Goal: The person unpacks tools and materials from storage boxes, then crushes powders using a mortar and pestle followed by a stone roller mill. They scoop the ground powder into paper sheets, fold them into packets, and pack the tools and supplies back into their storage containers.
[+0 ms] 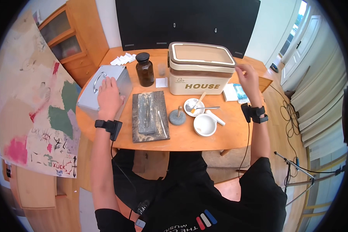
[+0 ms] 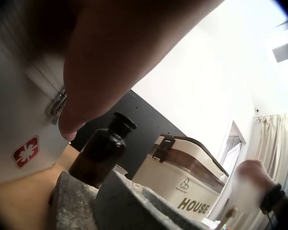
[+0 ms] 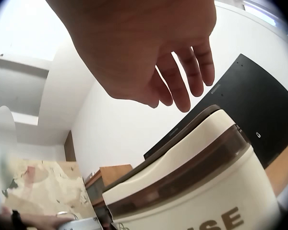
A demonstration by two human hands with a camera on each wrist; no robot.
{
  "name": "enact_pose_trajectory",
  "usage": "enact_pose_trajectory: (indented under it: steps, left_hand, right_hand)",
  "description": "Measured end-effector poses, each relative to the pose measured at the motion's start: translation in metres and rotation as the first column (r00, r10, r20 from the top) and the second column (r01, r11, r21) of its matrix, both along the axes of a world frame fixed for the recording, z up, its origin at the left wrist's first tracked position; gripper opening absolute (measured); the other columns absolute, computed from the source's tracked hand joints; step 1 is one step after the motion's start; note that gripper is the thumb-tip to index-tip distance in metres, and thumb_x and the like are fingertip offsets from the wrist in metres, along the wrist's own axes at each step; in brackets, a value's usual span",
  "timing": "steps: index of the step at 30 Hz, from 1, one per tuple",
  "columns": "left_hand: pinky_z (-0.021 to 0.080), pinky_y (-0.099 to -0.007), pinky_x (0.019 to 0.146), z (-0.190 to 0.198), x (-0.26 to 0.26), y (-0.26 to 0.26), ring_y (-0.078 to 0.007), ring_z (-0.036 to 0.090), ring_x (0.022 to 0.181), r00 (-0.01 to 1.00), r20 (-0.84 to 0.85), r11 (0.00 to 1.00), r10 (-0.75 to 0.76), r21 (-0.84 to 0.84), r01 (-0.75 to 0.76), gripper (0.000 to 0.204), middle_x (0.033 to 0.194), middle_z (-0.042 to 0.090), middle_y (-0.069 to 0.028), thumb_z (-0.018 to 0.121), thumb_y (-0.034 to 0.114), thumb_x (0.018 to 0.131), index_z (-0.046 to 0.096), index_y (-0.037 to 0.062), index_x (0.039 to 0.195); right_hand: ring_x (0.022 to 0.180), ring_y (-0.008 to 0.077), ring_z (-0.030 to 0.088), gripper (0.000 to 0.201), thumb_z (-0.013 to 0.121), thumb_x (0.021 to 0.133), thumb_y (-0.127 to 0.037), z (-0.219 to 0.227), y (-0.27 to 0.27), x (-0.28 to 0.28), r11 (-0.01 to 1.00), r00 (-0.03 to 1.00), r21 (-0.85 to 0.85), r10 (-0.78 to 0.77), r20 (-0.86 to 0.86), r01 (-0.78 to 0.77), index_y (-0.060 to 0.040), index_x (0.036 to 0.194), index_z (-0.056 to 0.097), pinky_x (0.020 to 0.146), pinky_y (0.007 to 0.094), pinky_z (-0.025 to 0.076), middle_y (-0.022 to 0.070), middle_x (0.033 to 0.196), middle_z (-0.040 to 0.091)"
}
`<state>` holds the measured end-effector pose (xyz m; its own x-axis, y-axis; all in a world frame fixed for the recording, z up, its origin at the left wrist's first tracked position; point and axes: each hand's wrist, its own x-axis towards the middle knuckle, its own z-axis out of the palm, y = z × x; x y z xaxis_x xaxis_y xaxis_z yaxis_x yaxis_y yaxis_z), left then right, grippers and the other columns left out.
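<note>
My left hand rests with straight fingers on the lid of a silver metal case, beside its handle. The left wrist view shows the case's latch near the thumb and a red emblem on its side. My right hand is by the right end of a cream and brown box marked HOUSE. In the right wrist view that hand hangs above the box's lid, fingers loosely bent and holding nothing.
A brown bottle, white papers, a dark board with a grey stone, a stone weight, a small dish, a white mortar with pestle and packets lie on the table. A black screen stands behind.
</note>
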<state>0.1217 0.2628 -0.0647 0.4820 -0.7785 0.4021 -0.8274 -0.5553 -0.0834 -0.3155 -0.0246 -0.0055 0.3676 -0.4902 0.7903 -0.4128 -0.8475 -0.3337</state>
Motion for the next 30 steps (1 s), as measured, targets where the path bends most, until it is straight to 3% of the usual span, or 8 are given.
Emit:
enact_pose_trajectory:
  steps: [5,7,9,11,15,17,22,30]
  left_hand:
    - [0.048,-0.0441,0.109,0.043,-0.018,-0.003,-0.0359,0.052,0.139,0.938,-0.347,0.999,0.002,0.043,0.014,0.068,0.149,0.055,-0.0217,0.083,0.029,0.083,0.056,-0.0003,0.139]
    - [0.05,-0.0391,0.104,0.04,-0.008,-0.012,-0.03,0.062,0.127,0.783,-0.455,0.89,-0.423,-0.369,0.267,0.049,0.132,0.066,-0.0187,0.07,0.031,0.097,0.061,-0.0031,0.132]
    - [0.049,-0.0354,0.103,0.055,-0.028,-0.032,-0.0221,0.063,0.123,0.454,-0.667,0.803,-0.591,-0.544,0.246,0.038,0.123,0.071,-0.0114,0.063,0.027,0.104,0.065,-0.0024,0.127]
    - [0.049,-0.0346,0.103,0.065,-0.046,-0.059,-0.0166,0.061,0.123,0.169,-0.758,0.775,-0.63,-0.6,0.195,0.037,0.129,0.068,-0.0075,0.059,0.026,0.106,0.064,0.0006,0.132]
    - [0.047,-0.0361,0.106,0.029,-0.055,-0.142,-0.0236,0.06,0.127,0.192,-0.788,0.809,-0.585,-0.584,0.067,0.042,0.137,0.065,-0.0154,0.053,0.019,0.106,0.055,-0.0015,0.143]
    - [0.048,-0.0354,0.106,-0.002,-0.046,-0.184,-0.0277,0.059,0.131,0.262,-0.779,0.822,-0.57,-0.544,0.168,0.052,0.149,0.056,-0.0225,0.054,0.013,0.103,0.044,-0.0013,0.152]
    - [0.058,-0.0362,0.099,0.012,-0.067,-0.196,-0.025,0.063,0.125,0.045,-0.813,0.806,-0.581,-0.567,0.168,0.045,0.142,0.06,-0.0175,0.048,0.005,0.104,0.046,-0.0023,0.149]
    - [0.061,-0.0336,0.094,-0.008,-0.022,-0.207,-0.0199,0.066,0.119,0.208,-0.797,0.803,-0.567,-0.478,0.355,0.041,0.134,0.064,-0.0109,0.05,0.018,0.111,0.049,0.0009,0.148]
  right_hand:
    - [0.099,0.0328,0.062,0.017,0.077,0.089,-0.015,0.012,0.014,0.036,0.932,0.984,-0.362,-0.059,-0.166,-0.005,-0.0027,0.1,0.072,0.088,0.042,0.051,0.0126,0.103,0.07]
    - [0.106,0.0318,0.061,0.023,0.074,0.093,-0.019,-0.005,-0.031,0.036,0.943,0.992,-0.333,-0.036,-0.119,-0.006,-0.0015,0.107,0.072,0.092,0.0396,0.05,0.0153,0.114,0.069]
    - [0.113,0.0274,0.062,0.031,0.066,0.1,-0.028,-0.026,-0.082,0.036,0.992,0.974,0.122,0.017,0.226,-0.046,-0.0023,0.116,0.072,0.095,0.038,0.049,0.0133,0.118,0.07]
    - [0.117,0.0224,0.062,0.038,0.057,0.106,-0.033,-0.036,-0.102,0.035,0.722,0.794,0.59,-0.094,0.6,-0.36,-0.0035,0.125,0.07,0.097,0.0355,0.048,0.0095,0.123,0.07]
    - [0.123,0.0185,0.062,0.041,0.05,0.11,-0.028,-0.08,-0.148,0.022,0.337,0.666,0.623,0.015,0.746,-0.706,-0.0013,0.136,0.064,0.106,0.0337,0.046,0.0096,0.13,0.069]
    - [0.117,0.0173,0.065,0.038,0.053,0.108,-0.021,-0.079,-0.127,0.034,0.437,0.686,0.644,-0.079,0.723,-0.628,0.0014,0.135,0.064,0.1,0.0313,0.05,0.0083,0.127,0.07]
    - [0.099,0.0102,0.065,0.034,0.061,0.104,-0.022,-0.097,-0.133,0.027,0.679,0.798,0.565,0.049,0.601,-0.468,0.0022,0.126,0.071,0.084,0.0256,0.051,0.0048,0.11,0.074]
    - [0.086,0.0076,0.06,0.032,0.054,0.108,-0.023,-0.101,-0.122,0.029,0.687,0.767,0.509,0.111,0.632,-0.518,0.0002,0.124,0.068,0.075,0.0251,0.049,0.0012,0.099,0.069]
